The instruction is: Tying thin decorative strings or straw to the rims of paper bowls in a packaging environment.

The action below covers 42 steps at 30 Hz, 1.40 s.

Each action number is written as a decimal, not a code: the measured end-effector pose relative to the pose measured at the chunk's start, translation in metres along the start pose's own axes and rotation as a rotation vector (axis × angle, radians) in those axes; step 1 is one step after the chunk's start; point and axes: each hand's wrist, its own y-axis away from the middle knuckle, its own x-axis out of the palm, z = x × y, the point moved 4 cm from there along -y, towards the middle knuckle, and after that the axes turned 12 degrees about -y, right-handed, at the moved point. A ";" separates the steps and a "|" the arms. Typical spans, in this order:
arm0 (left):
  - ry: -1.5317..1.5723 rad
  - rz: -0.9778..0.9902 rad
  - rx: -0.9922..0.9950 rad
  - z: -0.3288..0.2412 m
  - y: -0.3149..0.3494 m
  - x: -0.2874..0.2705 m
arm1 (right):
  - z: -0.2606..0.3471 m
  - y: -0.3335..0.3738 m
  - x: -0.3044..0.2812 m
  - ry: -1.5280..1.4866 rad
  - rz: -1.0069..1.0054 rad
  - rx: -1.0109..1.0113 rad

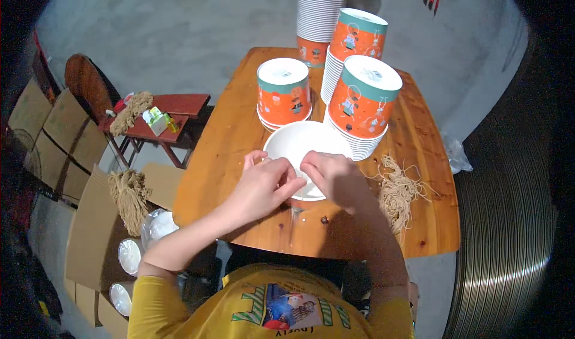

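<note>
A round paper bucket (287, 136) with a white inside stands mouth up at the near middle of the wooden table. Both hands are over its near rim. My left hand (263, 183) is closed in a pinch at the bucket's left side, its little finger lifted. Opposite it, my right hand (336, 176) has thumb and forefinger pressed together inside the mouth. Whatever lies between the fingertips is too small to make out. A loose heap of beige string (396, 196) lies to the right of my right forearm.
Upturned orange and green paper buckets stand behind, one short stack (283, 96) at left and another (364, 99) at right. A tall white stack (321, 9) rises farther back. Left of the table are a red bench (173, 104) and a cardboard box (96, 237) with string draped over it.
</note>
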 end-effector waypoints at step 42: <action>-0.452 -0.003 0.640 -0.026 0.010 -0.005 | -0.011 -0.016 0.016 0.261 0.140 0.354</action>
